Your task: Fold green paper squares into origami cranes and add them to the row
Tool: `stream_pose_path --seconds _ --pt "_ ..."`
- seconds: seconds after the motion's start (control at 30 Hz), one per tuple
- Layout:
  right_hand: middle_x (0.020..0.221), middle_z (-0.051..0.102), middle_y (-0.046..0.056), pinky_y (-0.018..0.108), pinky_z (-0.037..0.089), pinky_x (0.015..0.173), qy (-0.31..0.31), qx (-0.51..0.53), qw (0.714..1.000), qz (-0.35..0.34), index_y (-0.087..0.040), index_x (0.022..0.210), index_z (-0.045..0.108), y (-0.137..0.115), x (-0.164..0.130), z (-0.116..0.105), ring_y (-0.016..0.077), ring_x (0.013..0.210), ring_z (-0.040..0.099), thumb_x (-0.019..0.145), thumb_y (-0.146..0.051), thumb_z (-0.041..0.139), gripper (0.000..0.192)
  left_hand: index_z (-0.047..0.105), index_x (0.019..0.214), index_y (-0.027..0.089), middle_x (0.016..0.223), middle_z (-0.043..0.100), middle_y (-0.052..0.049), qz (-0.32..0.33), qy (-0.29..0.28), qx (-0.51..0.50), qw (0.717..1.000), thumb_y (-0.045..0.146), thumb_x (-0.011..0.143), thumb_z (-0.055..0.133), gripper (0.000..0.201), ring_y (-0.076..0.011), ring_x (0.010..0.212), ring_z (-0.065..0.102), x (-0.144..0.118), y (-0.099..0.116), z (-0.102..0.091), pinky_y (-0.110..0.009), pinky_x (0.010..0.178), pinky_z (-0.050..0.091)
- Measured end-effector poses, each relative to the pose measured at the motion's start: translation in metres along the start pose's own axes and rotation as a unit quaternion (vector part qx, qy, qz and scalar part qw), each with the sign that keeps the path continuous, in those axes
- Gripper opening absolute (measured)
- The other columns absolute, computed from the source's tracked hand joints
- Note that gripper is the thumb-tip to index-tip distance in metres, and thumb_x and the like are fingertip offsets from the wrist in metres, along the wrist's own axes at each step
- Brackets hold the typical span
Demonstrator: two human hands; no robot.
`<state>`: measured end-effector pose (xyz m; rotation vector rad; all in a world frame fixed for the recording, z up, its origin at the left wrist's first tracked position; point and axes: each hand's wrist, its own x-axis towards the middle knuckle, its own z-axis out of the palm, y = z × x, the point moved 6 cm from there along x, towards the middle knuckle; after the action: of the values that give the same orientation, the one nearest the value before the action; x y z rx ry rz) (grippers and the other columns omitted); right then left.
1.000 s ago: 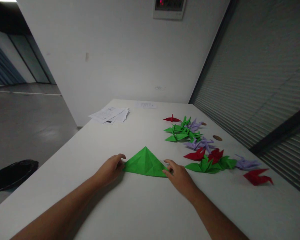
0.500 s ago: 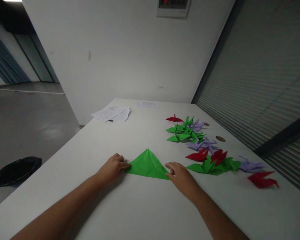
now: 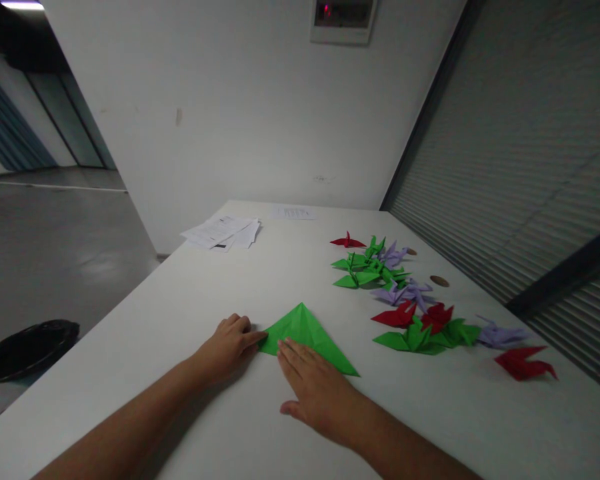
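A sheet of green origami paper (image 3: pixel 310 331), folded into a triangle, lies on the white table with its peak pointing away from me. At the paper's left corner is my left hand (image 3: pixel 233 347), fingers curled and the index fingertip on that corner. My right hand (image 3: pixel 315 390) lies flat across the lower edge of the triangle, fingers stretched out and thumb apart. It covers part of that edge, while the right corner shows beyond it.
Folded paper cranes in green (image 3: pixel 417 337), red (image 3: pixel 525 363) and purple (image 3: pixel 500 333) lie along the table's right side. Printed sheets (image 3: pixel 220 231) rest at the far left. A black-lined bin (image 3: pixel 27 350) stands on the floor at left. Window blinds border the right.
My right hand has let go of the triangle's right corner and moved left, flattening onto the lower edge. The paper has turned slightly. My left hand stays at the left corner.
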<state>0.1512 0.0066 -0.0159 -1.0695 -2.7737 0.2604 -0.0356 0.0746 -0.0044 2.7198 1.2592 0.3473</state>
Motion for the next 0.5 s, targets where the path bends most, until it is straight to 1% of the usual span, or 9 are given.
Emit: stream_pose_path --seconds 0.07,0.17,0.27,0.37,0.43,0.5 --pt "0.168 0.025 0.021 0.05 0.025 0.127 -0.022 0.022 0.999 0.012 -0.006 0.16 0.032 0.003 0.003 0.007 0.0336 0.156 0.022 0.096 -0.061 0.058 0.088 0.066 0.134 0.033 0.097 0.059 -0.01 -0.008 -0.004 0.002 1.0 0.022 0.101 0.051 0.038 -0.0258 0.092 0.052 0.0 -0.001 0.002 -0.038 0.082 0.043" --pt "0.169 0.021 0.021 0.05 0.021 0.128 -0.039 0.044 0.998 0.027 -0.006 0.161 0.028 0.007 0.0 0.008 0.0329 0.158 0.018 0.097 -0.063 0.055 0.089 0.065 0.134 0.034 0.099 0.059 -0.01 -0.022 -0.002 0.004 1.0 0.018 0.099 0.053 0.041 -0.0259 0.093 0.053 0.0 -0.003 0.004 -0.038 0.082 0.044" --pt "0.169 0.018 0.02 0.051 0.019 0.129 -0.051 0.051 0.996 0.055 -0.006 0.161 0.026 0.013 -0.008 0.001 0.0329 0.158 0.016 0.097 -0.058 0.059 0.089 0.067 0.133 0.037 0.096 0.058 -0.009 -0.029 0.01 0.005 1.0 0.016 0.096 0.057 0.044 -0.0257 0.092 0.053 0.001 -0.005 0.007 -0.038 0.081 0.044" --pt "0.169 0.017 0.019 0.05 0.019 0.129 -0.079 0.056 0.992 0.081 -0.007 0.161 0.027 0.018 -0.017 -0.004 0.0329 0.158 0.016 0.095 -0.05 0.065 0.088 0.069 0.131 0.038 0.093 0.058 -0.008 -0.026 0.026 0.007 0.999 0.013 0.095 0.058 0.045 -0.0245 0.088 0.054 0.001 -0.003 0.006 -0.038 0.079 0.046" --pt "0.169 0.017 0.018 0.05 0.019 0.129 -0.092 0.064 0.99 0.086 -0.008 0.161 0.028 0.019 -0.02 -0.006 0.0322 0.158 0.017 0.094 -0.046 0.068 0.087 0.071 0.128 0.035 0.098 0.06 -0.009 0.001 0.049 0.003 0.999 0.012 0.094 0.057 0.043 -0.0248 0.091 0.055 0.001 0.004 0.0 -0.038 0.081 0.047" --pt "0.169 0.018 0.017 0.05 0.018 0.13 -0.092 0.071 0.989 0.086 -0.009 0.161 0.028 0.019 -0.02 -0.008 0.0315 0.158 0.017 0.094 -0.044 0.068 0.085 0.071 0.128 0.03 0.112 0.063 -0.012 0.068 0.07 -0.016 0.995 0.013 0.095 0.056 0.04 -0.0268 0.102 0.057 0.001 0.019 -0.008 -0.041 0.087 0.049"
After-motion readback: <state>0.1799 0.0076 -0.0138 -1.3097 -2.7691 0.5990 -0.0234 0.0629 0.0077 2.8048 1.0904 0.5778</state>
